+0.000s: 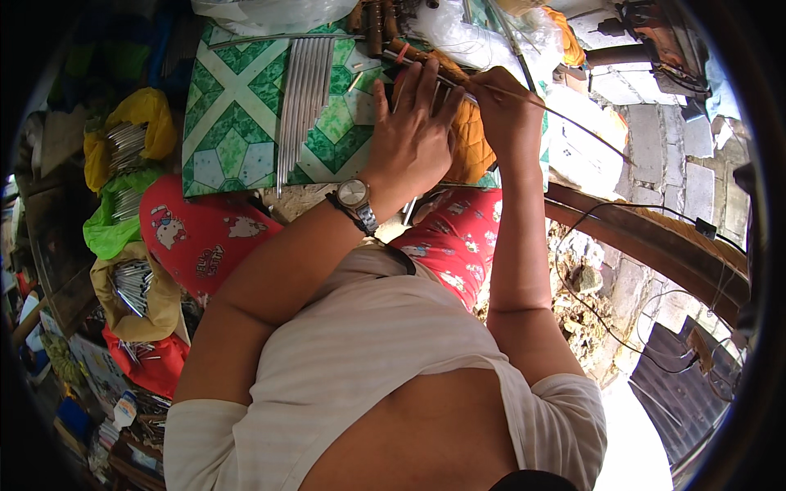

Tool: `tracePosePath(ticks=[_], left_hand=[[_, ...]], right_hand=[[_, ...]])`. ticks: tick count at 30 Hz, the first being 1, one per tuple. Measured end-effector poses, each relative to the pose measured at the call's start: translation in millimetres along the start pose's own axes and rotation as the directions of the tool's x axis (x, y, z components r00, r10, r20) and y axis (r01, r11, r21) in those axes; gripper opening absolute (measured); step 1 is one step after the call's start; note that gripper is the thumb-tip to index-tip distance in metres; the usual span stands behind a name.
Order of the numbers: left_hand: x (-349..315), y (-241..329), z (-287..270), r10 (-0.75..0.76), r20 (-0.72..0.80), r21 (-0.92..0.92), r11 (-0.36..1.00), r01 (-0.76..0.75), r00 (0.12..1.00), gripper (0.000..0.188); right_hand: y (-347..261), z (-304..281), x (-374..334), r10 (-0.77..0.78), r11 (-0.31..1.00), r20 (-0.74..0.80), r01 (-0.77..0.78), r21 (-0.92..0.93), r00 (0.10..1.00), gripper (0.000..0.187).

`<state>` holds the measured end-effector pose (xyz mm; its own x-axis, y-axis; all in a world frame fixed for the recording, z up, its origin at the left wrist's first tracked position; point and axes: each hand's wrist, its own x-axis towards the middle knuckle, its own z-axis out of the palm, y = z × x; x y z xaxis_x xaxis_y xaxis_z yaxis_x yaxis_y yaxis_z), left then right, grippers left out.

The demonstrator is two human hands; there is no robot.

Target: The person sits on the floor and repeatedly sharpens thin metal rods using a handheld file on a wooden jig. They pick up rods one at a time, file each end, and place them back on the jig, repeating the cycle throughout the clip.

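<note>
My left hand (412, 151), with a watch on its wrist, lies flat with its fingers spread over an orange quilted cloth (472, 151). A thin metal tube (446, 80) passes by its fingertips. Close on the right, my right hand (506, 110) is closed in a pinch round a long thin brown stick (577, 127), whose free end slants out to the right. A row of silver metal tubes (303, 102), stepped in length, rests on the green and white patterned tabletop (225, 123) to the left. What lies beneath my left palm is hidden.
Clear plastic bags (274, 15) and brown bamboo-like pieces (375, 29) crowd the far edge. At left stand a yellow bag (154, 106), a green bag (106, 229), a tan bag (155, 323) and a red bag (155, 368), all holding metal pieces. Black cable (565, 278) hangs at right.
</note>
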<state>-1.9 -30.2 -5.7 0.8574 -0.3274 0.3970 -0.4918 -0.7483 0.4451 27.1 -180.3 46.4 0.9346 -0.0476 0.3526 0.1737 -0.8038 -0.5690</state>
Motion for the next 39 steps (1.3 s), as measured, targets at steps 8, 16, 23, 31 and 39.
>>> tracePosePath(ticks=[8,16,23,31,39], left_hand=[[-1.4,-0.8,-0.5,0.001,-0.002,-0.013,1.000,-0.001,1.000,0.055],[-0.9,-1.2,0.0,0.008,-0.019,-0.009,1.000,-0.008,1.000,0.056],[-1.4,-1.2,0.7,0.001,-0.026,-0.018,1.000,-0.002,1.000,0.056],[-1.4,-1.4,1.6,-0.002,-0.013,-0.013,1.000,0.002,1.000,0.056],[-1.2,-1.3,1.2,-0.002,-0.005,-0.007,1.000,0.002,1.000,0.056]], right_hand=[[-5.8,-17.5,16.3,-0.150,0.974,0.117,0.167,-0.153,0.982,0.004],[-12.3,-17.1,10.4,0.019,0.999,0.076,-0.015,-0.052,0.997,0.006],[-5.3,-11.6,10.1,0.007,1.000,0.030,-0.008,0.012,1.000,0.006],[-8.5,-13.5,8.5,0.065,0.998,0.082,-0.063,-0.023,0.995,0.008],[-6.8,-14.4,9.9,0.088,0.996,0.094,-0.087,-0.016,0.992,0.009]])
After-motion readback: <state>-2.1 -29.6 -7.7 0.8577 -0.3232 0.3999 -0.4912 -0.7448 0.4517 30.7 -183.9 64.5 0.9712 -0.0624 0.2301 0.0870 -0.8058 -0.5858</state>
